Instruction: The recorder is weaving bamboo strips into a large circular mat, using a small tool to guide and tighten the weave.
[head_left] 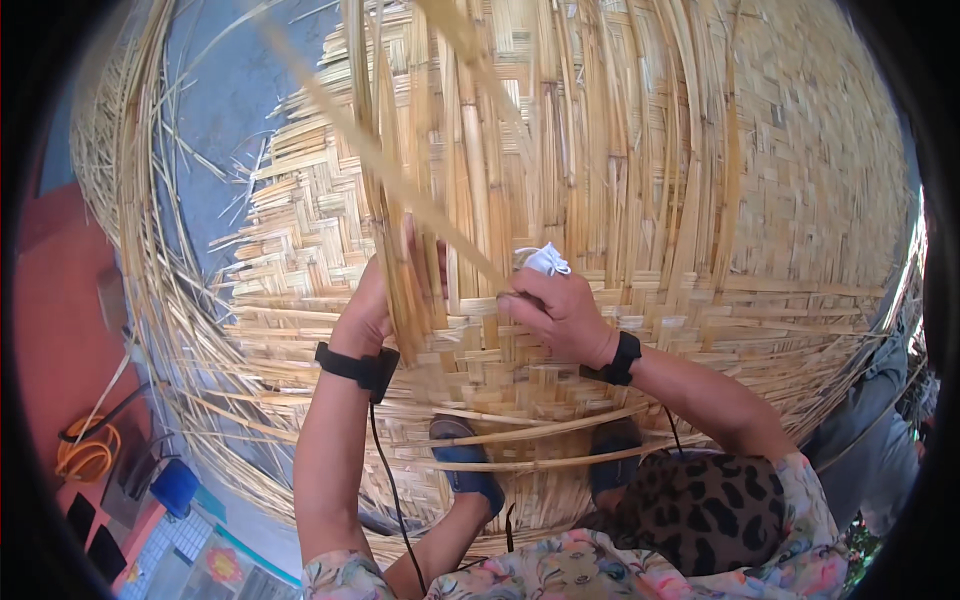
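My right hand [565, 315] is closed, pinching the end of a long, flat cane-like strip [430, 208] between thumb and finger. That strip slants up to the far left and is smeared by motion. White cloth [547, 260] is wrapped round a finger of this hand. My left hand [372, 300] is closed round a bundle of upright strips [402, 290], which hides part of its fingers. Both hands are over a large woven mat [320, 205] of pale yellow strips. Many long loose strips [575, 150] lie lengthwise across its middle.
My feet in dark shoes [465, 455] rest on the mat's near part. Unwoven strip ends [150, 220] stick out along the left edge, over grey floor [205, 120]. An orange coiled cord [88, 452] and a blue object [175, 487] are at the lower left. Cables hang from both wristbands.
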